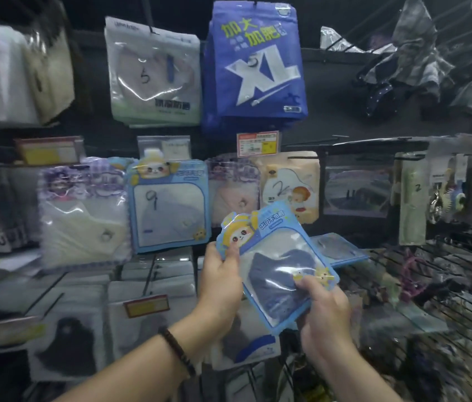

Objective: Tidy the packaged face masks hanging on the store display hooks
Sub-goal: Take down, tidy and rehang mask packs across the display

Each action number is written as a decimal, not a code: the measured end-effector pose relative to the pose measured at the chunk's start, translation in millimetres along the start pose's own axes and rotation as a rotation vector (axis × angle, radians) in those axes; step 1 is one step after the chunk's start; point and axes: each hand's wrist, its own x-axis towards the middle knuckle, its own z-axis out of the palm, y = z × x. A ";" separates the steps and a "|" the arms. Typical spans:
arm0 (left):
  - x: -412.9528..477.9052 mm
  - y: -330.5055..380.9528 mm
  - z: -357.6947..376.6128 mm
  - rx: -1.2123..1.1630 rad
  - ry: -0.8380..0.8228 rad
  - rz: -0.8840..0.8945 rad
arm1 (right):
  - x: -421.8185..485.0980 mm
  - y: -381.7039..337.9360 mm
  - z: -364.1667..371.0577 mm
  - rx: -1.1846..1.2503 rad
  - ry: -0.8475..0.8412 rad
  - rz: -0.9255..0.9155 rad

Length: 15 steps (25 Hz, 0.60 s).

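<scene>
Left hand point(223, 274) and right hand point(326, 309), both grips clamped on the blue mask packet point(278, 265), at centre frame. Its long axis runs 11 to 5 o'clock, cartoon header toward 11.

XL pack point(255, 68) hangs up top, another pack point(153, 74) just left of it, price tag point(257, 143) right under. Held pack point(278, 265) sits in front of the lower row point(169, 207), between left hand point(220, 282) and right hand point(324, 311).

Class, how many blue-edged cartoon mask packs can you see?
3. A hanging pack, marked 9; a held pack, gripped by the left hand and right hand; a third pack peeking out behind it. Others may hang hidden.
</scene>
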 end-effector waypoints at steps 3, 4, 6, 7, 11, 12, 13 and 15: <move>-0.8 12.0 -30.4 0.063 0.037 0.122 | -8.5 -3.9 9.9 -0.093 0.056 -0.110; 0.8 15.8 -41.4 0.082 0.029 0.164 | -9.2 -11.3 14.9 -0.162 0.054 -0.166; 3.1 24.2 -60.4 0.139 -0.010 0.228 | -11.8 -27.5 30.9 -0.320 -0.066 -0.294; 2.8 29.2 -68.9 0.158 -0.037 0.253 | -15.9 -33.0 41.6 -0.362 -0.157 -0.324; 3.4 43.2 -89.9 0.177 -0.072 0.299 | -28.3 -28.1 81.1 -0.326 -0.320 -0.328; 3.5 46.1 -93.4 0.173 -0.060 0.306 | -29.4 -23.8 86.8 -0.305 -0.317 -0.328; 2.9 48.9 -96.2 0.170 -0.049 0.315 | -30.5 -20.8 91.2 -0.287 -0.314 -0.331; 1.4 53.7 -101.6 0.164 -0.025 0.327 | -32.8 -15.8 98.4 -0.251 -0.309 -0.337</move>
